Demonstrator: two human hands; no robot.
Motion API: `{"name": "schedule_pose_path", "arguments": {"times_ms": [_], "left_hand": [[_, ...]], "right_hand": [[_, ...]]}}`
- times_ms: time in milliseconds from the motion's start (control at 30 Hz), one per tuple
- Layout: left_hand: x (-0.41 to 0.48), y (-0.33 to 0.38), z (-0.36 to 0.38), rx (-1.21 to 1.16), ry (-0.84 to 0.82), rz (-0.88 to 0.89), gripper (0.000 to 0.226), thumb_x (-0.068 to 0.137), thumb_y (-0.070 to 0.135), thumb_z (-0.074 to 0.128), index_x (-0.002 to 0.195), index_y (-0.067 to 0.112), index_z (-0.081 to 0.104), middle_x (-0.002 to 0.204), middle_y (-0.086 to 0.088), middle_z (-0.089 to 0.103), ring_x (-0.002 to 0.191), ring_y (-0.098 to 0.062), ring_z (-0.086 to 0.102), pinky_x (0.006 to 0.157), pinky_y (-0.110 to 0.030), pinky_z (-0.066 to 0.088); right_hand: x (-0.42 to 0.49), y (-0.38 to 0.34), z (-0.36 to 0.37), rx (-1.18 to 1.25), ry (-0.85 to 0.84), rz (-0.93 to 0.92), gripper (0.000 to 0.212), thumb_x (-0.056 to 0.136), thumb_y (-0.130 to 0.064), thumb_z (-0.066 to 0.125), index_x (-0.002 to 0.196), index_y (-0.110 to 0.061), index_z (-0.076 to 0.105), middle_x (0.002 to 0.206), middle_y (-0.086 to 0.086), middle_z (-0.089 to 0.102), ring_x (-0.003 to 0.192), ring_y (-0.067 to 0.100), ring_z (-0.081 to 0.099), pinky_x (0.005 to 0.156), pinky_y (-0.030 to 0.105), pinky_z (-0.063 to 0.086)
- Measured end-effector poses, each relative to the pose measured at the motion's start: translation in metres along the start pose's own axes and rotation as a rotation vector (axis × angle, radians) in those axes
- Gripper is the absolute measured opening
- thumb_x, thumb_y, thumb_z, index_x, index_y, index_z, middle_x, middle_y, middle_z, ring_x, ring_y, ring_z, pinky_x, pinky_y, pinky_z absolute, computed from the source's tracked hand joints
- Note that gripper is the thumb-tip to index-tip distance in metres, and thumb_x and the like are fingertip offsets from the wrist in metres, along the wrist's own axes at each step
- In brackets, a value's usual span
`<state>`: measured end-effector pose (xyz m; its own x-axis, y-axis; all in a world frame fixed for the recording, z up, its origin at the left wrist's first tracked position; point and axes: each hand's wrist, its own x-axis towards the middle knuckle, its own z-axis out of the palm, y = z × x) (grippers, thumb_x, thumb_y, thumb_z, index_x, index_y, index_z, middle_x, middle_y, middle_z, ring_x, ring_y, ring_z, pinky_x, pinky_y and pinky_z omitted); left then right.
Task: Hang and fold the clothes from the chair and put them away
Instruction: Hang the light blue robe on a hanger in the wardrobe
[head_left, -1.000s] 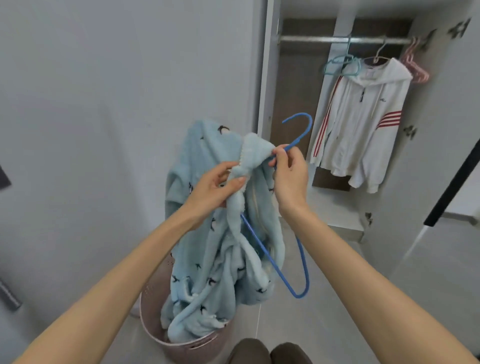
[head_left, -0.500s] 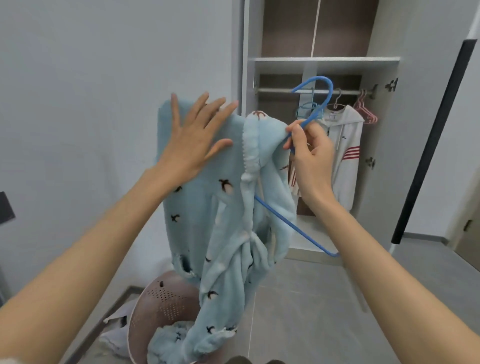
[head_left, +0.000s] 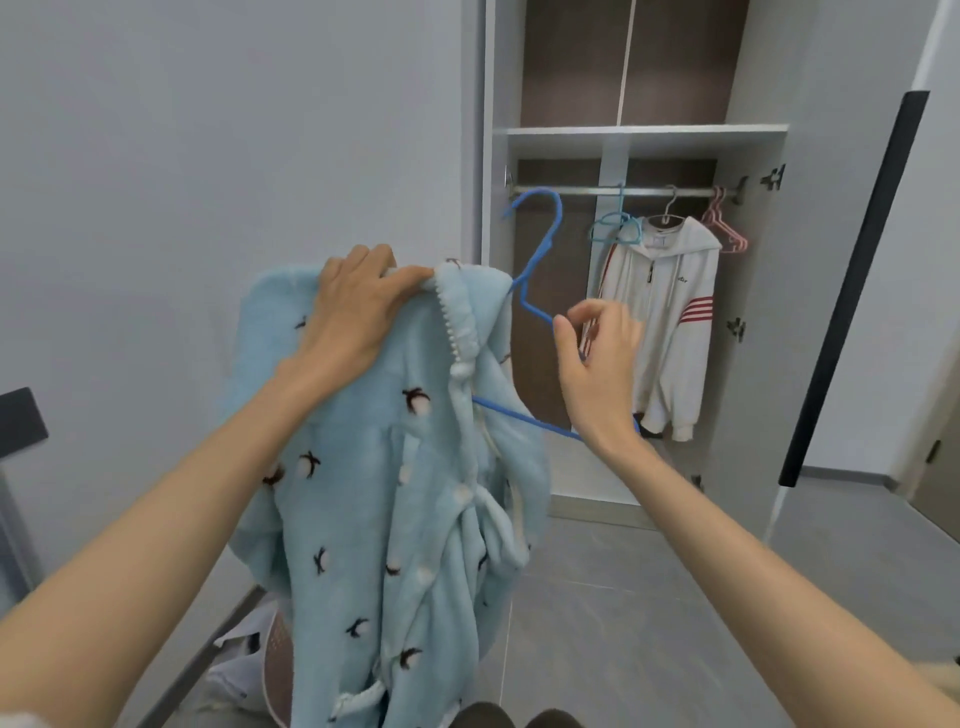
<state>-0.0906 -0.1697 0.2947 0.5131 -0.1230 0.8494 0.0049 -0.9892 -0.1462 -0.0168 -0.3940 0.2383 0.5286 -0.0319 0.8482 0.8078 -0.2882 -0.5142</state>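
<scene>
A fluffy light-blue robe with small penguin prints (head_left: 395, 493) hangs in front of me on a blue wire hanger (head_left: 540, 249). My left hand (head_left: 353, 317) grips the robe's shoulder at the top, fingers curled over the fabric edge. My right hand (head_left: 597, 353) pinches the hanger's right arm just beside the robe's collar. The hanger's hook points up, level with the wardrobe rod (head_left: 623, 191) but to the left of the open wardrobe. The hanger's left half is hidden inside the robe.
The open wardrobe (head_left: 644, 135) holds a white hooded jacket (head_left: 670, 312) on a hanger, a teal hanger (head_left: 615, 228) and pink hangers (head_left: 724, 228). A pink laundry basket (head_left: 275, 670) with white cloth beside it stands low left. A dark door edge (head_left: 852, 291) stands at right.
My left hand went from lying flat on the robe to gripping its top edge. My right hand slid from the hanger's neck out along its right arm. The view drew closer to the wardrobe.
</scene>
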Motion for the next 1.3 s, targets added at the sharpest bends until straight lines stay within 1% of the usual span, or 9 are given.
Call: {"name": "schedule_pose_path", "arguments": {"times_ms": [67,133,233,333,533,633,900,1033,1300], "left_hand": [[-0.003,-0.013,-0.002,-0.011,0.026,-0.055,0.027,0.099,0.023,0.044,0.117,0.020,0.064,0.088,-0.011,0.050,0.085,-0.030,0.047,0.072,-0.035,0.022],[-0.005,-0.024,-0.002,-0.025,0.032,-0.092,0.027,0.100,0.026,0.042,0.115,0.020,0.064,0.087,-0.009,0.048,0.085,-0.029,0.045,0.072,-0.032,0.019],[-0.010,-0.037,-0.001,-0.022,0.046,-0.141,0.026,0.100,0.027,0.044,0.114,0.021,0.066,0.088,-0.010,0.050,0.085,-0.030,0.046,0.069,-0.029,0.014],[-0.021,-0.051,0.000,-0.049,0.065,-0.202,0.026,0.099,0.025,0.045,0.113,0.019,0.066,0.087,-0.010,0.050,0.084,-0.029,0.044,0.068,-0.028,0.012],[-0.041,-0.081,0.004,-0.146,0.080,-0.373,0.026,0.100,0.024,0.045,0.116,0.020,0.064,0.087,-0.001,0.041,0.086,-0.020,0.036,0.071,-0.027,0.014],[-0.053,-0.093,0.006,-0.153,0.073,-0.421,0.026,0.100,0.025,0.044,0.116,0.022,0.065,0.086,-0.001,0.041,0.085,-0.017,0.033,0.069,-0.027,0.013],[-0.090,-0.117,0.028,-0.178,0.000,-0.498,0.026,0.100,0.024,0.046,0.114,0.019,0.067,0.082,-0.004,0.043,0.084,-0.021,0.038,0.072,-0.030,0.017],[-0.105,-0.121,0.040,-0.215,-0.050,-0.495,0.024,0.098,0.021,0.050,0.113,0.018,0.069,0.079,-0.003,0.045,0.082,-0.020,0.040,0.067,-0.030,0.016],[-0.111,-0.130,0.045,-0.318,-0.175,-0.365,0.018,0.096,0.009,0.052,0.101,0.002,0.068,0.068,-0.010,0.045,0.068,-0.027,0.044,0.063,-0.033,0.028]], "right_hand": [[-0.024,0.009,0.006,0.025,-0.103,-0.090,0.013,0.095,-0.020,0.053,0.084,-0.013,0.053,0.077,-0.002,0.053,0.073,0.015,0.046,0.067,0.024,0.035],[-0.048,0.021,0.017,0.006,-0.403,-0.136,0.012,0.093,-0.020,0.056,0.087,-0.011,0.059,0.075,-0.002,0.059,0.067,0.014,0.052,0.064,0.031,0.045],[-0.077,0.037,0.042,-0.135,-0.900,-0.114,0.038,0.087,-0.019,0.059,0.124,-0.013,0.054,0.118,0.002,0.062,0.105,0.015,0.057,0.092,0.035,0.047],[-0.090,0.046,0.068,-0.139,-1.083,-0.025,0.070,0.080,-0.019,0.061,0.144,-0.018,0.033,0.142,0.003,0.045,0.128,0.019,0.044,0.104,0.036,0.040],[-0.110,0.060,0.102,-0.344,-1.299,-0.094,0.047,0.072,-0.019,0.057,0.117,-0.025,0.046,0.091,0.002,0.047,0.098,0.022,0.033,0.077,0.035,0.028],[-0.102,0.076,0.102,-0.660,-1.191,-0.308,0.036,0.078,-0.014,0.056,0.113,-0.022,0.050,0.109,0.005,0.055,0.110,0.027,0.036,0.079,0.037,0.024],[-0.040,0.117,0.069,-0.933,-0.833,-0.317,0.021,0.094,-0.017,0.047,0.114,-0.021,0.048,0.124,-0.005,0.051,0.097,0.027,0.045,0.060,0.032,0.030],[-0.015,0.122,0.056,-0.930,-0.817,-0.284,0.019,0.094,-0.011,0.046,0.111,-0.021,0.048,0.121,-0.004,0.051,0.097,0.025,0.044,0.052,0.032,0.033],[0.024,0.131,0.045,-0.857,-0.906,-0.318,0.023,0.095,-0.015,0.050,0.112,-0.030,0.055,0.122,-0.009,0.053,0.102,0.023,0.044,0.063,0.034,0.044]]}}
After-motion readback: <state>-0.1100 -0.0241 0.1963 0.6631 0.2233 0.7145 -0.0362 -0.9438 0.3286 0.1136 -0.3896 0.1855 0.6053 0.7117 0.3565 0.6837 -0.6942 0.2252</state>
